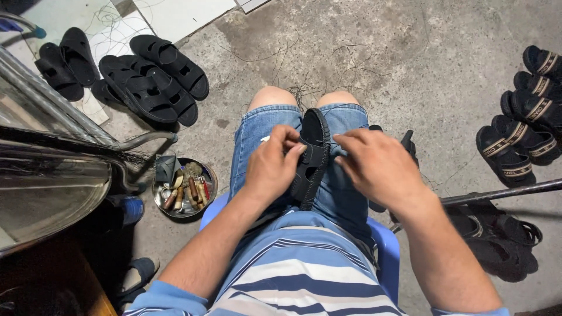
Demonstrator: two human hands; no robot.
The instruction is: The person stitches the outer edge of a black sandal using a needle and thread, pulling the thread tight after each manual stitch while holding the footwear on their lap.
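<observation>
A: Item one, nearest the wearer?

B: Black sandal (pixel 311 158), standing on edge between the knees on the denim shorts (pixel 257 140). Long axis runs straight away from the body, toe end far, heel end near. Left hand (pixel 270 167) grips it from its left side; left fingers (pixel 291 147) curl closed over the strap and upper edge.

A: And the other hand?

B: Right hand (pixel 379 167) sits just right of the sandal, fingers (pixel 345 140) loosely bent, tips pointing toward the sole edge with a small gap showing. Whether they pinch a thread or needle cannot be told. The left hand is the one in contact.

A: Beyond the fingers, leftward?

B: Round metal dish (pixel 186 190) of small tools on the concrete floor (pixel 410 64), left of the left fingers beside the blue stool (pixel 383 246). Further left, a curved metal machine body (pixel 47 181).

A: Rightward?

B: A dark rod (pixel 503 193) lying across, loose black sandals (pixel 497 240) beneath it, then a row of banded sandals (pixel 521 140) well apart to the right.

A: Farthest?

B: Plain black sandals (pixel 146 76), far left ahead of the fingers, partly on a pale sheet. Loose threads (pixel 304 88) litter the floor past the knees.
</observation>
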